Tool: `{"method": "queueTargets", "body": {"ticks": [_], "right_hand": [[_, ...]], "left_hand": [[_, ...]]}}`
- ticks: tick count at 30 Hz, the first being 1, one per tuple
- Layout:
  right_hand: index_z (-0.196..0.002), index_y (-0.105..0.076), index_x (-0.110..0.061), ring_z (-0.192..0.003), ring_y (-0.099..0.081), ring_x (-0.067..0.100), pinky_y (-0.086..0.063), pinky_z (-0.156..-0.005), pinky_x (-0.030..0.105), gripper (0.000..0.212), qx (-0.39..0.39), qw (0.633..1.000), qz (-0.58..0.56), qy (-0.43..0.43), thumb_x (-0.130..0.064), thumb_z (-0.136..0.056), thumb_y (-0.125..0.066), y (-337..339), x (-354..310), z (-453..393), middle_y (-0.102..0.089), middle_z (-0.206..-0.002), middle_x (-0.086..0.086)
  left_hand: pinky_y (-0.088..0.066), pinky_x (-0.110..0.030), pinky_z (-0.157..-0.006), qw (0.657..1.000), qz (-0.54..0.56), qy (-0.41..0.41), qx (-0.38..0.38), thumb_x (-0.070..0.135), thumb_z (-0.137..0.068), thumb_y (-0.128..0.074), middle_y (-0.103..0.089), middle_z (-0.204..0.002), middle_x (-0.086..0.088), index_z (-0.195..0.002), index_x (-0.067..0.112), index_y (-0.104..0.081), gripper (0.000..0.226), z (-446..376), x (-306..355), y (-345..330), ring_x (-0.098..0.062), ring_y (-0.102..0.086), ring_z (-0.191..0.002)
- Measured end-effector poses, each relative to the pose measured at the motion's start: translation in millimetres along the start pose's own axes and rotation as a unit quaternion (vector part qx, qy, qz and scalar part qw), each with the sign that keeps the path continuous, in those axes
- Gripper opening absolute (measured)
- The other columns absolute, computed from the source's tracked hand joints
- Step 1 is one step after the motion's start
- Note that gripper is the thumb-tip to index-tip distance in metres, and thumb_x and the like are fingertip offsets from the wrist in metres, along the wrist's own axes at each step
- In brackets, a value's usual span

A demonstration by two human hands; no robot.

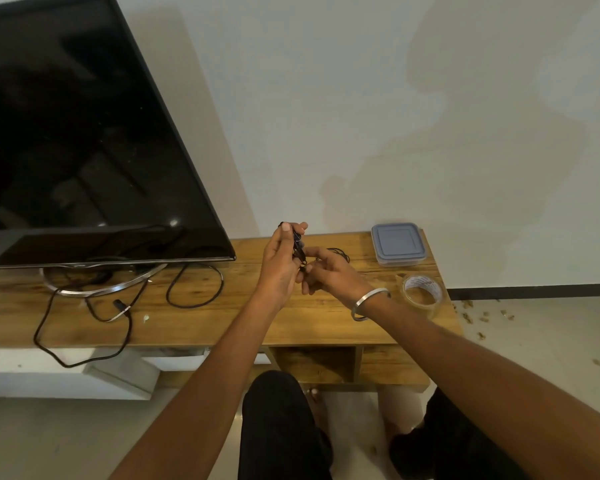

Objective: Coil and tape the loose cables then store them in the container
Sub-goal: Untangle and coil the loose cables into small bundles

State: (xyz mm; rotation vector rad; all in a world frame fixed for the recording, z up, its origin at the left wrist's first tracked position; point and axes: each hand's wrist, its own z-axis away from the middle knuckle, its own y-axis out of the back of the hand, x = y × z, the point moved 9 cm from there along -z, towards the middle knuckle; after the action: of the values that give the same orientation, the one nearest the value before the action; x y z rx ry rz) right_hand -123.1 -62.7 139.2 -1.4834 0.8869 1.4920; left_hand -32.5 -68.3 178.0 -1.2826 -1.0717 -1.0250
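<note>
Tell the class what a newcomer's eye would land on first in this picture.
Two bare hands, left hand and right hand, meet mid-frame, pinching a thin black cable above the wooden TV stand. A large black television screen fills the upper left. A lidded grey-blue plastic container sits far right.

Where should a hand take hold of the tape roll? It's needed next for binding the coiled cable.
Grip the tape roll across its ring wall, thumb in the open core and fingers outside, coming from above. It lies flat on the table near the right edge, core facing up, nothing covering it.
</note>
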Motion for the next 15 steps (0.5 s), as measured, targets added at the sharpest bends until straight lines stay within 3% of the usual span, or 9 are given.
{"method": "queueTargets", "body": {"ticks": [2,3,6,8,11,12,15], "right_hand": [[-0.130,-0.045,-0.003,-0.069,-0.067,0.019,-0.055,-0.067,0.029,0.041,-0.018,1.000,-0.019,-0.008,0.008,-0.091,-0.045,-2,0,1,-0.066,-0.087,0.014],[-0.130,-0.045,-0.003,-0.072,-0.068,0.017,-0.056,-0.068,0.027,0.042,-0.023,1.000,-0.016,-0.007,0.010,-0.090,-0.047,-3,0,1,-0.066,-0.088,0.015],[-0.128,-0.047,0.000,-0.069,-0.070,0.011,-0.058,-0.068,0.023,0.040,-0.007,1.000,-0.011,0.002,0.008,-0.090,-0.052,-1,-1,1,-0.069,-0.080,0.010],[-0.124,-0.050,0.005,-0.065,-0.070,0.011,-0.058,-0.064,0.022,0.034,0.010,1.000,-0.019,0.006,0.006,-0.090,-0.052,2,1,0,-0.072,-0.071,0.003],[-0.114,-0.056,0.003,-0.062,-0.070,0.012,-0.058,-0.061,0.022,0.024,0.023,1.000,-0.021,0.003,0.003,-0.090,-0.055,6,3,-2,-0.072,-0.067,0.002],[-0.109,-0.058,0.000,-0.062,-0.070,0.012,-0.057,-0.060,0.022,0.020,0.023,1.000,-0.020,0.003,0.003,-0.089,-0.056,6,3,-1,-0.072,-0.068,0.003],[-0.093,-0.059,-0.010,-0.062,-0.070,0.016,-0.058,-0.059,0.025,0.013,0.030,0.999,-0.011,0.006,0.001,-0.087,-0.060,9,4,0,-0.070,-0.072,0.011]], "left_hand": [[-0.050,-0.027,-0.083,1.000,0.005,0.003,0.001,0.034,-0.105,-0.034,-0.061,-0.130,-0.007,-0.087,0.021,-0.058,0.032,-2,-2,3,-0.006,-0.060,-0.108],[-0.051,-0.028,-0.083,1.000,0.007,0.009,0.002,0.034,-0.104,-0.035,-0.061,-0.131,-0.007,-0.086,0.021,-0.059,0.033,-2,-4,4,-0.007,-0.059,-0.110],[-0.048,-0.030,-0.061,1.000,0.010,0.026,-0.003,0.037,-0.104,-0.035,-0.061,-0.131,-0.006,-0.084,0.022,-0.058,0.033,-2,-8,3,-0.002,-0.064,-0.094],[-0.049,-0.032,-0.071,1.000,0.007,0.028,-0.011,0.036,-0.104,-0.035,-0.061,-0.132,-0.009,-0.083,0.022,-0.059,0.035,-2,-11,2,0.000,-0.065,-0.092],[-0.050,-0.037,-0.096,0.999,-0.006,0.037,-0.029,0.035,-0.104,-0.035,-0.061,-0.131,-0.010,-0.082,0.022,-0.060,0.036,-2,-15,-1,-0.006,-0.062,-0.110],[-0.050,-0.039,-0.097,0.998,-0.006,0.042,-0.038,0.035,-0.104,-0.035,-0.061,-0.131,-0.009,-0.084,0.021,-0.060,0.035,-1,-16,-3,-0.006,-0.063,-0.110],[-0.051,-0.037,-0.075,0.996,-0.018,0.056,-0.069,0.038,-0.102,-0.037,-0.063,-0.129,-0.003,-0.092,0.014,-0.058,0.034,2,-17,-11,-0.011,-0.065,-0.096]]}}
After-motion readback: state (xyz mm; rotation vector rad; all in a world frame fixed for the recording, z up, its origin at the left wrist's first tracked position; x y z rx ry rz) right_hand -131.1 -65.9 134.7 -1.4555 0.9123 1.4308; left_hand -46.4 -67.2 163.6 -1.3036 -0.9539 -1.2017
